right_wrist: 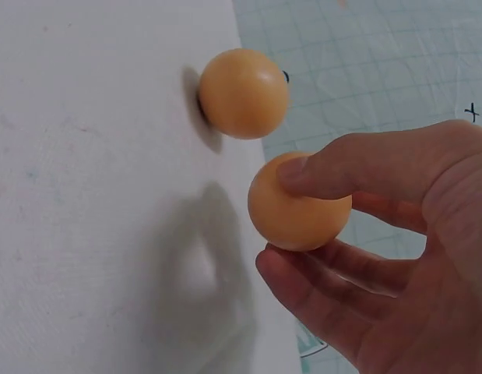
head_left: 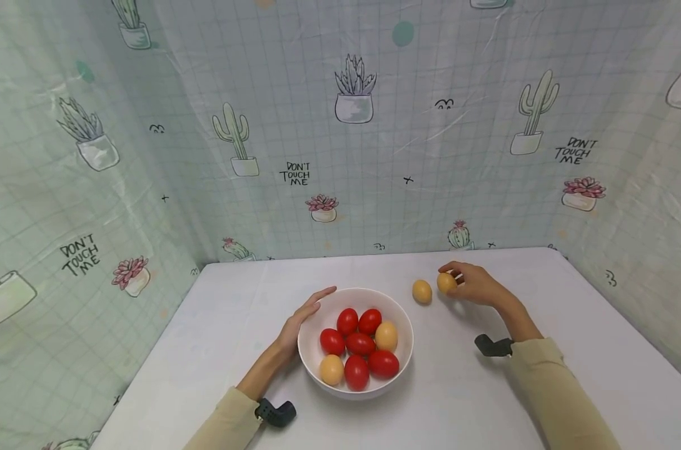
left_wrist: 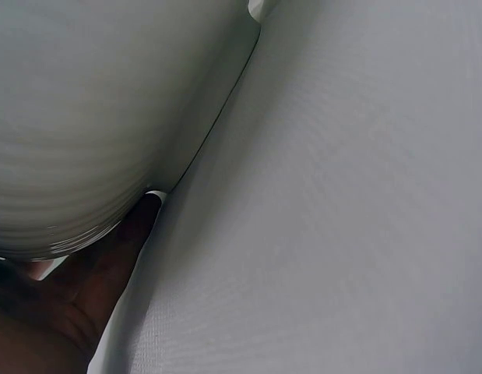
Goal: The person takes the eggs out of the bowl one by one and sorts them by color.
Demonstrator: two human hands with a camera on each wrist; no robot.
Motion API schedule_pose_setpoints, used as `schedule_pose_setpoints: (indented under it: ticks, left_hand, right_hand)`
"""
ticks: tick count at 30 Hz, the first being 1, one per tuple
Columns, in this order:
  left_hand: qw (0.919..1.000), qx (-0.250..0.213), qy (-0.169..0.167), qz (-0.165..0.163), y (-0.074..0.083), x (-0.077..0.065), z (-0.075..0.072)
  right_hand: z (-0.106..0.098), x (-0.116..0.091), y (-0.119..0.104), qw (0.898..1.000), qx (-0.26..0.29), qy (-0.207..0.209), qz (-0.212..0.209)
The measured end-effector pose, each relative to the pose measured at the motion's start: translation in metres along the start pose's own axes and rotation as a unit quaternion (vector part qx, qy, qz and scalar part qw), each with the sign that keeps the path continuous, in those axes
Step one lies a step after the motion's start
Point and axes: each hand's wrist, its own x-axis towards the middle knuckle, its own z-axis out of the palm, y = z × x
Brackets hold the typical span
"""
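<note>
My right hand [head_left: 476, 284] pinches an orange egg [right_wrist: 299, 206] between thumb and fingers, with its shadow falling on the table beside it. Close by, a second orange egg [head_left: 421, 292] lies on the table, left of that hand in the head view. A white bowl [head_left: 404, 319] holds several red egg-shaped pieces [head_left: 360, 344] and two orange eggs [head_left: 386, 336]. Against the bowl's left outer side rests my left hand [head_left: 296, 325], its fingers extended along the wall near the rim. The left wrist view shows part of this hand [left_wrist: 93, 288] under the bowl's curved side.
The white table [head_left: 216, 325] carries the bowl and eggs. Behind it and along both sides hangs a curtain [head_left: 272, 81] printed with potted cacti and lettering. Dark wrist straps [head_left: 276, 413] stick out beside both sleeves.
</note>
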Motion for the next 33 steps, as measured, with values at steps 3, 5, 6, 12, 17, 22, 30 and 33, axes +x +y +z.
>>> schedule_pose_setpoints:
  ticks: [3, 5, 6, 12, 17, 22, 30, 33]
  left_hand:
    - [1.0, 0.0, 0.003, 0.0, 0.0, 0.0, -0.001]
    - [1.0, 0.001, 0.005, -0.001, 0.0, 0.0, -0.001]
    - [1.0, 0.001, 0.005, -0.002, 0.0, 0.0, -0.001]
    - [1.0, 0.002, 0.005, -0.006, -0.001, 0.001, 0.0]
    - [0.9999, -0.008, 0.004, -0.007, -0.002, 0.001, 0.0]
    - [0.9999, -0.011, 0.0, -0.01, -0.003, 0.0, 0.001]
    - [1.0, -0.001, 0.0, -0.008, -0.001, 0.0, 0.0]
    - [1.0, -0.002, -0.001, -0.007, -0.001, 0.0, 0.0]
  right_hand:
    - [0.002, 0.001, 0.001, 1.0, 0.002, -0.001, 0.007]
    - [0.003, 0.001, 0.001, 1.0, 0.003, -0.004, 0.011]
    - [0.003, 0.001, 0.001, 1.0, 0.003, -0.005, 0.015]
    - [0.007, 0.001, 0.006, 0.999, 0.005, -0.015, 0.03]
    - [0.01, 0.001, 0.008, 0.999, 0.009, -0.022, 0.048]
    - [0.011, -0.001, 0.008, 0.998, 0.01, -0.036, 0.059]
    - [0.01, 0.0, 0.007, 0.998, 0.004, -0.04, 0.055]
    - [0.01, 0.0, 0.008, 0.997, 0.005, -0.042, 0.059]
